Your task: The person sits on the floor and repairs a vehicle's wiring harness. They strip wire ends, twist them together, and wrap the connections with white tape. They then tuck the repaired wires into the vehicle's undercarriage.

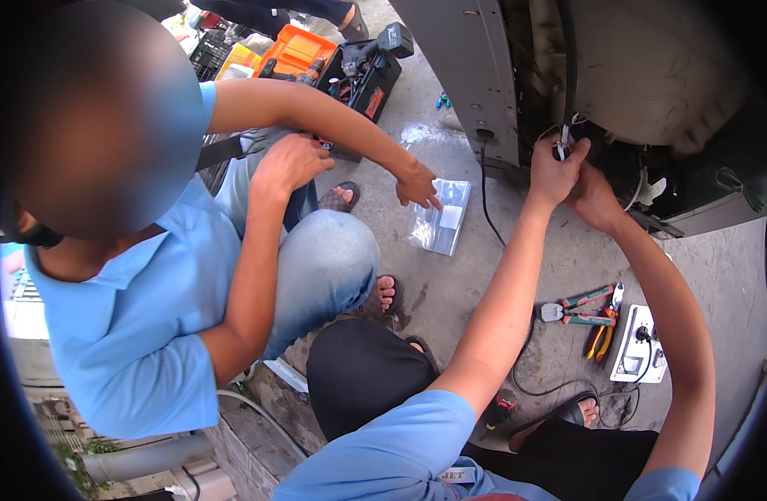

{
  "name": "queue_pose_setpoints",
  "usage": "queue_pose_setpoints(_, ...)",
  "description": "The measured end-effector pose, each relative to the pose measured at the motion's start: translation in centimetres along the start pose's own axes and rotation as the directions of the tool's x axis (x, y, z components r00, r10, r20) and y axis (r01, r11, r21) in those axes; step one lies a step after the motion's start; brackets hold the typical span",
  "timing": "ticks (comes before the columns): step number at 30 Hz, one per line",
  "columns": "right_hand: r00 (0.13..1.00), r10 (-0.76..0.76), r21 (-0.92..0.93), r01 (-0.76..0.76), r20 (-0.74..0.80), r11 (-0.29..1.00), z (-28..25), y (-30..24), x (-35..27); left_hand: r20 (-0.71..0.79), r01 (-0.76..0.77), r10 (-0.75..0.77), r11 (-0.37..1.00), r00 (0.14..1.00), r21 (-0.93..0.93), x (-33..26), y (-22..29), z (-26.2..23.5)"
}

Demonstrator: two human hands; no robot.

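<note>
My left hand (555,171) is closed in a pinch around some thin wires (564,134) in the opening of a grey metal appliance cabinet (463,58). A small dark piece shows at its fingertips; its kind cannot be made out. Close beside it, my right hand (596,199) is curled, its fingers partly hidden behind the left hand and in shadow, so what it grips is unclear. A thick black cable (569,58) hangs down to the wires from above. Behind the hands bulges a large pale rounded tub (650,75).
A co-worker squats at left, one hand (418,185) reaching to a clear plastic bag (443,219). On the floor lie red-and-green-handled cutters (579,306), yellow-and-red pliers (601,334) and a white power strip (632,355) with a black cord. A toolbox (367,88) with a cordless drill stands behind.
</note>
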State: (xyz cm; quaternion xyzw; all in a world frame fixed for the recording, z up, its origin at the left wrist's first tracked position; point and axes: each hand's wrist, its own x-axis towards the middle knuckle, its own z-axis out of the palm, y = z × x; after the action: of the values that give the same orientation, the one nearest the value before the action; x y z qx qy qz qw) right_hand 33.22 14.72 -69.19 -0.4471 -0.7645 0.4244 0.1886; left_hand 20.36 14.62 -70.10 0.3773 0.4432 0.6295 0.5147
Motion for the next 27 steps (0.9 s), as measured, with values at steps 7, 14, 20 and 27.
queue_pose_setpoints(7,0.999,-0.04,0.061,0.041,-0.02,0.997,-1.6,0.8,-0.6,0.014,-0.035,0.035,0.999,0.999,-0.008,0.2,0.1,2.0)
queue_pose_setpoints(14,0.977,-0.206,-0.283,0.181,-0.061,0.942,-2.6,2.2,-1.3,-0.026,-0.066,0.068,0.995,0.997,0.078,0.6,-0.6,0.5)
queue_pose_setpoints(20,0.995,-0.049,-0.705,0.096,0.087,0.703,-5.8,8.6,-4.4,-0.084,-0.138,0.153,0.977,0.985,0.162,1.7,-2.5,2.3)
queue_pose_setpoints(27,0.997,-0.049,-0.774,0.075,0.057,0.629,-4.4,8.2,-3.8,-0.093,-0.14,0.131,0.986,0.987,-0.094,1.8,-0.5,1.4)
